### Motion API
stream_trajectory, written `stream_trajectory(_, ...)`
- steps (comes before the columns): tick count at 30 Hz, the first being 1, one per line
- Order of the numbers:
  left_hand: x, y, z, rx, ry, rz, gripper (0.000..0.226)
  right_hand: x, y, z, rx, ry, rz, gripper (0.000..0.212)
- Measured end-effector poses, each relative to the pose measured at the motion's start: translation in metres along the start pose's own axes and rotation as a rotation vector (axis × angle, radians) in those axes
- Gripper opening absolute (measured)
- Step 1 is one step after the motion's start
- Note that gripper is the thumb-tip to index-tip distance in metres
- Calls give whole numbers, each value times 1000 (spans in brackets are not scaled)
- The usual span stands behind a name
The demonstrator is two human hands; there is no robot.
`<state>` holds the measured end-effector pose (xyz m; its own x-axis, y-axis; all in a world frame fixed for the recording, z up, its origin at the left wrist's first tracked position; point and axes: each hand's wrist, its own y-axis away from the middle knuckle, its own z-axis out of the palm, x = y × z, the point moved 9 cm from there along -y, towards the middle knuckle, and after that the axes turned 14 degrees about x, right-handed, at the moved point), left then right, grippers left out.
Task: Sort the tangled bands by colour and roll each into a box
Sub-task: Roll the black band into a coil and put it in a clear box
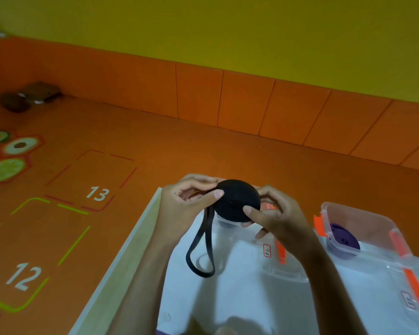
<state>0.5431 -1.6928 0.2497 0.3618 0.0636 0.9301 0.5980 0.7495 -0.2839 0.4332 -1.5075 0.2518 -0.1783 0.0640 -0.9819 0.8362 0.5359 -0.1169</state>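
Note:
A black band, wound into a thick round roll [237,198], is held in the air above the white table [228,298]. My left hand [189,201] pinches the roll's left edge with thumb and fingers. My right hand [273,213] grips its right side, thumb on the face. A loose black tail [201,250] hangs from the roll in a loop down toward the table. A purple rolled band [344,238] lies inside a clear box [363,228] with orange clips at the right. Under the roll stands another clear box [230,223], mostly hidden.
Two clear lids with orange latches [279,252] [416,288] lie on the table near the boxes. The table's pale wooden edge [121,257] runs diagonally at the left. Beyond it is an orange floor with numbers 12 and 13, and an orange and yellow wall.

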Motion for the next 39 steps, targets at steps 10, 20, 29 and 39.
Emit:
stream_trajectory(10, -4, -4, -8, -132, -11, -121, 28, 8, 5, 15, 81, -176, 39, 32)
stream_trajectory(20, -14, 10, -22, -4, -82, -57, 16, 19, 11, 20, 104, -2, 76, 11)
stream_trajectory(29, -24, 25, -11, -198, -45, -212, 38, 33, 22, 10, 236, -249, 211, 14)
stream_trajectory(39, -18, 29, -20, -36, -82, -135, 20, 24, 26, 13, 42, -23, 157, 17)
